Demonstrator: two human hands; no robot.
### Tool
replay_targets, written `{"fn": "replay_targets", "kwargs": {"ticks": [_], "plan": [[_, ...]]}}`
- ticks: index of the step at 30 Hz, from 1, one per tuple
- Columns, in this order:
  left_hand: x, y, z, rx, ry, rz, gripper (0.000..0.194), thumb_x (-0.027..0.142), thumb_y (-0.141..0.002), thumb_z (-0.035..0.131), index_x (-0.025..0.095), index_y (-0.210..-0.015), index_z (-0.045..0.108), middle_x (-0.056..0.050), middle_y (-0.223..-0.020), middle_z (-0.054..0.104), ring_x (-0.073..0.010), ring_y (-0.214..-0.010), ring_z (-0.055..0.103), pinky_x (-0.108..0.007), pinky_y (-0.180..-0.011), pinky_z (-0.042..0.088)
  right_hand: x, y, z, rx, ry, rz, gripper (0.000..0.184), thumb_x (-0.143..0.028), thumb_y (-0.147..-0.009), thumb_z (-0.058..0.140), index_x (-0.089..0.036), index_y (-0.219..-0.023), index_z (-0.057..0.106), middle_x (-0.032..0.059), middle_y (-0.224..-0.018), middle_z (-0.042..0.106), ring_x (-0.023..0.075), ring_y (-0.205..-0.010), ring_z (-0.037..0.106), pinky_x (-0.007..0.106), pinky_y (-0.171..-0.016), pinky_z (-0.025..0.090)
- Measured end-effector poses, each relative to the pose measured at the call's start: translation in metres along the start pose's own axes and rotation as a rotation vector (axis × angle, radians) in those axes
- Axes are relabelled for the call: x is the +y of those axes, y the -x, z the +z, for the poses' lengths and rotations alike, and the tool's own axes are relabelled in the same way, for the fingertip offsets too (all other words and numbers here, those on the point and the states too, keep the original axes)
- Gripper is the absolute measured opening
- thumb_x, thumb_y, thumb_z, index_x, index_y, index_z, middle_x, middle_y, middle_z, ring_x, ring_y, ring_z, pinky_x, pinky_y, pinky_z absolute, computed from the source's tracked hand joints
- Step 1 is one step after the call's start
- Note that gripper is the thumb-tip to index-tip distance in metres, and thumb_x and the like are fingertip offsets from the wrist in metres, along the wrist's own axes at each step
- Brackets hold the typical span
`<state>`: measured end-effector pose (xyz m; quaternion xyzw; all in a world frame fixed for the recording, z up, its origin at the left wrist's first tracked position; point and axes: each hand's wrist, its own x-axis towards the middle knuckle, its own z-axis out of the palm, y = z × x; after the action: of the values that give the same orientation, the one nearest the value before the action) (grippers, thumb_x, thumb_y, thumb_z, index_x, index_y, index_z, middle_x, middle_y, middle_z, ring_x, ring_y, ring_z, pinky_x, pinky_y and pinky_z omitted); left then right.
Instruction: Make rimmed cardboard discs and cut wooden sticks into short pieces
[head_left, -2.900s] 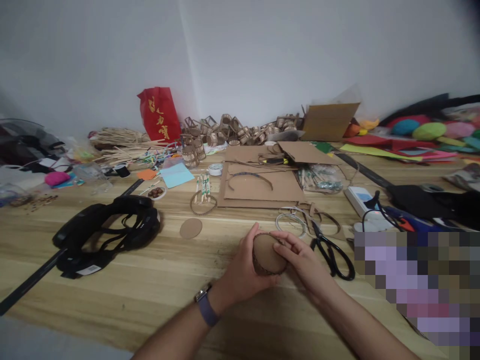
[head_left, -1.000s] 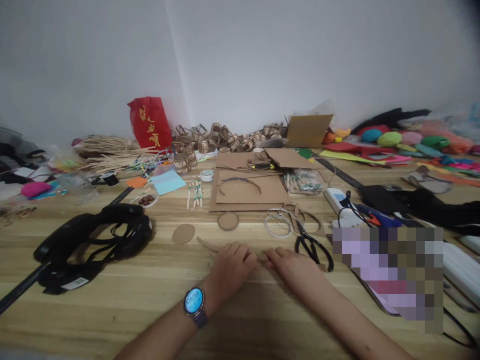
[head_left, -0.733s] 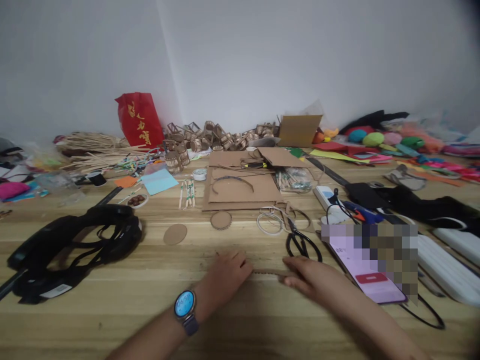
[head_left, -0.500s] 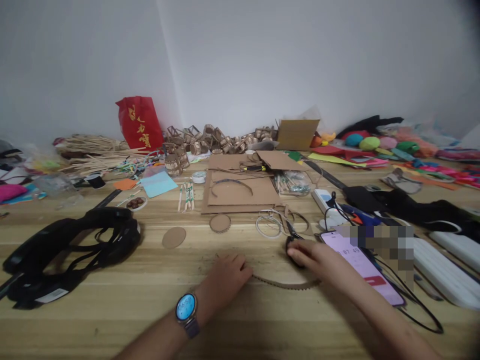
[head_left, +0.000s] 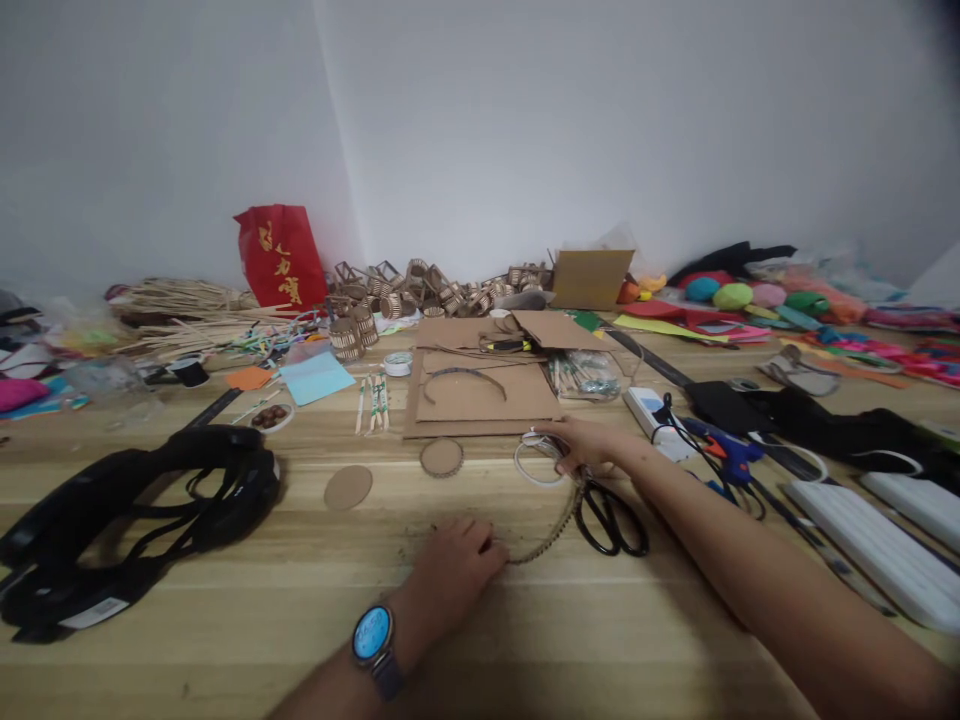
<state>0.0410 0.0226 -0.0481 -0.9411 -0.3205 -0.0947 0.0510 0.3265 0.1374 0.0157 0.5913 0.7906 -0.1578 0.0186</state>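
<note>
My left hand (head_left: 457, 565), a watch on its wrist, rests on the wooden table (head_left: 225, 620) with its fingers curled down on one end of a corrugated cardboard strip (head_left: 551, 530). The strip curves up and to the right, and its other end runs under my right hand (head_left: 581, 445). That hand reaches forward, closed over the strip's end, and its fingertips touch a white wire ring (head_left: 529, 465). Black scissors (head_left: 611, 510) lie just right of the strip, below my right hand.
A black headset with straps (head_left: 150, 500) lies at the left. Two cardboard discs (head_left: 349, 487) sit ahead of my left hand, with cardboard sheets (head_left: 480, 385) behind. A blue glue gun (head_left: 724, 450), a white power strip (head_left: 870, 535), a red bag (head_left: 274, 255) and coloured felt (head_left: 750, 300) crowd the back and right.
My hands put down the round cardboard piece and stretched out a strip. My right hand moved from the scissors forward to the white ring, bending the strip's right end upward. The left hand stayed.
</note>
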Motion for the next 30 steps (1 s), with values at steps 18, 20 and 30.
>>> {"fn": "replay_targets", "kwargs": {"ticks": [18,20,30], "plan": [[-0.002,-0.001,0.004,-0.068,0.079,-0.065,0.014,0.023,-0.093,0.05,0.021,-0.092,0.064,-0.002,-0.089,0.058,-0.0164,-0.083,0.049,-0.026,-0.065,0.031,0.003,-0.021,-0.004,-0.142,0.098,0.131,0.028,-0.034,-0.092,0.056,-0.017,-0.115,0.059,0.0068,-0.117,0.061,0.0202,-0.098,0.062,0.041,-0.083,0.053],[-0.001,-0.001,0.002,-0.063,0.088,-0.06,0.014,0.023,-0.094,0.05,0.021,-0.093,0.063,-0.002,-0.09,0.059,-0.0165,-0.084,0.049,-0.026,-0.066,0.032,0.0,-0.019,-0.003,-0.128,0.107,0.18,0.028,-0.034,-0.092,0.056,-0.018,-0.115,0.059,0.0066,-0.118,0.061,0.0207,-0.098,0.062,0.04,-0.083,0.053],[-0.002,-0.002,-0.005,-0.074,0.101,-0.049,0.016,0.022,-0.095,0.047,0.022,-0.096,0.063,-0.002,-0.092,0.059,-0.0167,-0.086,0.051,-0.027,-0.068,0.034,-0.003,-0.009,-0.001,0.009,0.11,0.367,0.028,-0.033,-0.092,0.056,-0.019,-0.117,0.059,0.0077,-0.12,0.06,0.0204,-0.1,0.061,0.04,-0.085,0.053]]}}
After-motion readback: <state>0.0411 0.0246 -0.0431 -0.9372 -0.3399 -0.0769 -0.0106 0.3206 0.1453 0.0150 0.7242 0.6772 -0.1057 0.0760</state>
